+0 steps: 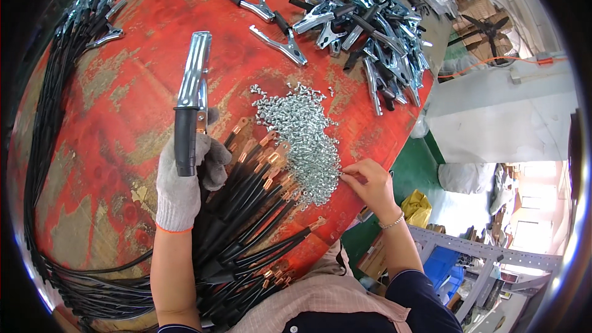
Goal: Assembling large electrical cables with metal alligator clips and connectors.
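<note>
My left hand [196,169], in a pale knitted glove, is closed around a metal spring clamp [192,80] with a black handle sleeve. The clamp stands upright with its jaws pointing away from me, and a copper terminal shows at its side. My bare right hand [372,188] has thumb and forefinger pinched together at the right edge of a heap of small silver screws [299,129]. Whatever lies between those fingertips is too small to make out. Black cables [246,209] with copper lugs lie between my hands, their ends against the heap.
A large pile of spring clamps [370,24] covers the far right of the red, worn table [154,43]. Two loose clamps [280,46] lie left of it. Long black cables [52,117] with clamps attached run along the left edge. A fan [487,31] stands beyond the table.
</note>
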Motion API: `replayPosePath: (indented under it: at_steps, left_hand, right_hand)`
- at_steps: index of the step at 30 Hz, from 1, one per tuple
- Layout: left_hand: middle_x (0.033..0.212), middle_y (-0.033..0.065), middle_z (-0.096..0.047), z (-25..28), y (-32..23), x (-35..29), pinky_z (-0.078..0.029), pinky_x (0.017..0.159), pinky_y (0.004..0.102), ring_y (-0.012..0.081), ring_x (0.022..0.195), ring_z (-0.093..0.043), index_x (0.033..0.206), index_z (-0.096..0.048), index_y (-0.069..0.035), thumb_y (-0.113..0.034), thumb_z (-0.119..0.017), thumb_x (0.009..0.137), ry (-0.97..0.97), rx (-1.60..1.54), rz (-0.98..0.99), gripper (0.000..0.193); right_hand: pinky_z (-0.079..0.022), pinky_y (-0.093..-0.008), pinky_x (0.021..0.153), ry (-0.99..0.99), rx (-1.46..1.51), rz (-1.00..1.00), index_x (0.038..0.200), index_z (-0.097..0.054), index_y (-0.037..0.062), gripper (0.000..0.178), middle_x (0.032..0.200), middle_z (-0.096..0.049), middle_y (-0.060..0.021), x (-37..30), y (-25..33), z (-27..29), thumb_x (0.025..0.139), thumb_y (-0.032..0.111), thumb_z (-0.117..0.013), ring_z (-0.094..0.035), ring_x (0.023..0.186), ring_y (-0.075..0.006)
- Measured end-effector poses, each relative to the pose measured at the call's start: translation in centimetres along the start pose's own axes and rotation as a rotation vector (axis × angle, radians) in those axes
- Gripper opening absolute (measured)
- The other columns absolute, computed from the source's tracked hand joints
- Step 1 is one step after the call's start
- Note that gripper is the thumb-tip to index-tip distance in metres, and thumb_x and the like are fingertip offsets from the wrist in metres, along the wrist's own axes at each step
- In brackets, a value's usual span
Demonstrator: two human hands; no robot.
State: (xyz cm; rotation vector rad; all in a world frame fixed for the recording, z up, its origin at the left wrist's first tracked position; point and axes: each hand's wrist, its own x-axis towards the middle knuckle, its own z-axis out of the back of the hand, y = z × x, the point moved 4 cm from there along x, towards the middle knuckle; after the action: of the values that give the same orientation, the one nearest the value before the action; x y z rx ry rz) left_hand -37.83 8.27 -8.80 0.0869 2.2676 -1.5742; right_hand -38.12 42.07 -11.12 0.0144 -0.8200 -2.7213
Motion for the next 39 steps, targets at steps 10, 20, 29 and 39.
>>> replayPosePath:
  at_steps: [10, 20, 29, 39]
  left_hand:
    - [0.075, 0.0064, -0.062, 0.2, 0.7, -0.3, -0.047, 0.052, 0.0237, 0.0101, 0.058, -0.058, 0.130, -0.049, 0.001, -0.012, -0.046, 0.097, 0.078, 0.109, 0.026, 0.036]
    - [0.086, 0.0062, -0.064, -0.4, -0.5, -1.0, -0.050, 0.062, 0.0255, 0.0078, 0.069, -0.059, 0.129, -0.052, 0.002, -0.010, -0.051, 0.093, 0.104, 0.325, -0.077, 0.037]
    - [0.085, 0.0066, -0.065, -0.2, -1.0, -1.4, -0.050, 0.066, 0.0249, 0.0087, 0.072, -0.060, 0.130, -0.052, 0.001, -0.012, -0.051, 0.094, 0.110, 0.301, -0.079, 0.038]
    - [0.086, 0.0076, -0.065, -0.1, -0.5, -0.9, -0.051, 0.065, 0.0260, 0.0088, 0.071, -0.060, 0.129, -0.053, 0.000, -0.012, -0.052, 0.095, 0.102, 0.314, -0.048, 0.036]
  right_hand:
    - [-0.049, -0.0287, 0.061, -0.171, 0.116, 0.097, 0.084, -0.072, 0.0070, 0.015, 0.081, -0.067, -0.0076, 4.3, 5.6, 1.5, 0.070, 0.003, -0.077, -0.063, 0.069, -0.0196]
    - [-0.050, -0.0317, 0.060, -0.203, 0.219, 0.591, 0.086, -0.071, 0.0081, 0.021, 0.079, -0.066, -0.0065, 11.7, 19.0, -3.2, 0.067, 0.005, -0.081, -0.063, 0.069, -0.0230]
    - [-0.049, -0.0325, 0.059, -0.117, 0.270, 0.561, 0.085, -0.070, 0.0088, 0.022, 0.077, -0.064, -0.0070, 12.0, 19.1, -4.2, 0.066, 0.002, -0.080, -0.063, 0.068, -0.0242]
    - [-0.048, -0.0331, 0.059, -0.114, 0.295, 0.524, 0.089, -0.071, 0.0091, 0.023, 0.078, -0.062, -0.0079, 12.1, 18.7, -4.3, 0.069, 0.007, -0.083, -0.061, 0.067, -0.0246]
